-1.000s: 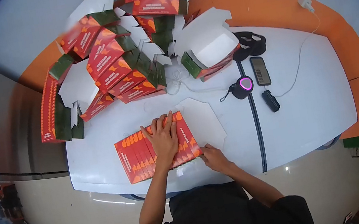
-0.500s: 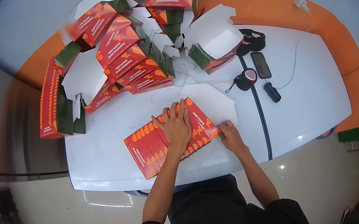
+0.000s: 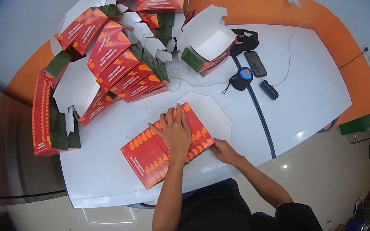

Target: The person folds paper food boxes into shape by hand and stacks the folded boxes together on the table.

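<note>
A fanned stack of flat red-and-orange cardboard food boxes [image 3: 142, 163] lies in front of me near the table's front edge. My left hand [image 3: 176, 134] rests on it with fingers spread, palm down. At the stack's lower right corner, my right hand [image 3: 224, 151] has its fingers closed on the edge of the top flat box [image 3: 198, 125]; some fingertips are hidden beneath it. A white cardboard flap [image 3: 211, 111] sticks out from the stack's far right side.
Folded red boxes [image 3: 115, 71] with white lids are piled at the back left. An open box [image 3: 210, 44] stands right of them. A black round device [image 3: 240, 79], a phone [image 3: 255, 63], a small black case [image 3: 268, 90] and a black strap [image 3: 245, 40] lie on the right.
The whole view has shifted slightly, moving the scene left. Both hands keep nearly the same places on the stack. The round device's light has turned from pink to blue.
</note>
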The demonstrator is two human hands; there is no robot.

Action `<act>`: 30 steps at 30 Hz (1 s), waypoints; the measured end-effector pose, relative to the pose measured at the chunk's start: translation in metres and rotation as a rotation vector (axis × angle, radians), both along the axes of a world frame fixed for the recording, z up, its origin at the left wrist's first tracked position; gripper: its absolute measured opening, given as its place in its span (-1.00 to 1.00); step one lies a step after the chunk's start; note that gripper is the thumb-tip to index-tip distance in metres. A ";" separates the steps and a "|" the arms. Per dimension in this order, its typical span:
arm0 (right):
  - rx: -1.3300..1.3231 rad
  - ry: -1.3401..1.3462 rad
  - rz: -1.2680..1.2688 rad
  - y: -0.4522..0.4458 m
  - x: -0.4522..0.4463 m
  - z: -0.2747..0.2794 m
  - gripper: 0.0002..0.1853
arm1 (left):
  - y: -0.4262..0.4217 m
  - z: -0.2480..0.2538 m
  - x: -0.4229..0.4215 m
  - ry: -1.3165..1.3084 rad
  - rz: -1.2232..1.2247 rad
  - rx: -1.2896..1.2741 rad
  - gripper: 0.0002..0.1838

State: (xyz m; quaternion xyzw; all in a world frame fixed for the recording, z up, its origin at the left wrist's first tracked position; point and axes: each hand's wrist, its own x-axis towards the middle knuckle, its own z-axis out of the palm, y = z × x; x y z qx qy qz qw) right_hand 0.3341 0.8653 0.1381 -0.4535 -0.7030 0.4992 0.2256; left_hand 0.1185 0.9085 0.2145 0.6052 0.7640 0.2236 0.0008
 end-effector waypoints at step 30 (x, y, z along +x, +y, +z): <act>0.005 0.310 -0.183 0.038 -0.017 0.000 -0.44 | 0.058 -0.014 -0.113 -1.273 -0.313 -0.584 -0.51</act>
